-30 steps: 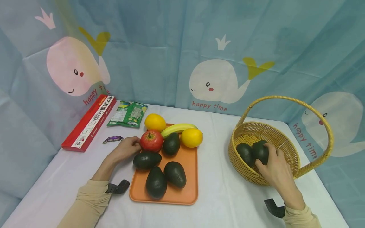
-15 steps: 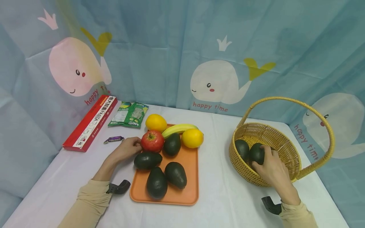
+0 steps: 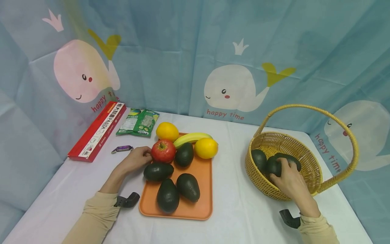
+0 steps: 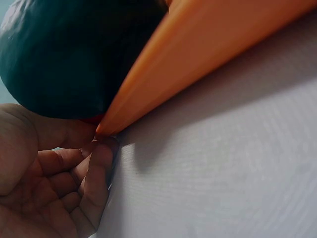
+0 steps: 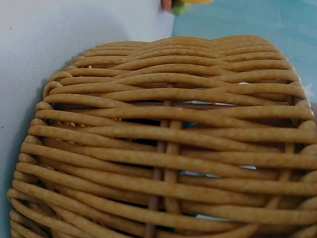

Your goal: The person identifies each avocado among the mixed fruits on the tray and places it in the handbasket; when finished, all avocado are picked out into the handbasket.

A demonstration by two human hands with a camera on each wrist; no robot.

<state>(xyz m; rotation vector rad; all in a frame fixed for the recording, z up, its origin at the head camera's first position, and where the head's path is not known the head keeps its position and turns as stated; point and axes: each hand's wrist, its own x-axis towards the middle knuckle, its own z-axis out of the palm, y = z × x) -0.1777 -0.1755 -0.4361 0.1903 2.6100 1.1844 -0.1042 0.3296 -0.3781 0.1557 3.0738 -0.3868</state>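
My left hand [image 3: 137, 159] pinches the left rim of the orange tray [image 3: 206, 189] beside a pomegranate [image 3: 163, 151]. In the left wrist view, thumb and fingers meet at the tray's edge [image 4: 148, 84], under a dark avocado [image 4: 59, 59]. Inside the wicker basket [image 3: 253, 176], my right hand [image 3: 290, 179] grips an avocado [image 3: 273, 166] with thumb and fingers. Another avocado [image 3: 259, 158] lies left of it, and one more [image 3: 292, 160] shows behind the fingers. The right wrist view is filled by the basket's woven wall [image 5: 168, 134], which mostly hides that hand.
Also on the tray are several avocados [image 3: 168, 196], a banana [image 3: 192, 137] and two yellow lemon-like fruits [image 3: 206, 148]. A red pasta box [image 3: 97, 132], a green snack bag [image 3: 138, 122] and a purple wrapped candy [image 3: 123, 148] lie left. The basket's tall handle [image 3: 329, 117] arches above it.
My right hand has shifted left and down in the basket with the avocado, and the avocado behind the fingers has come into view. The left hand stays at the tray.
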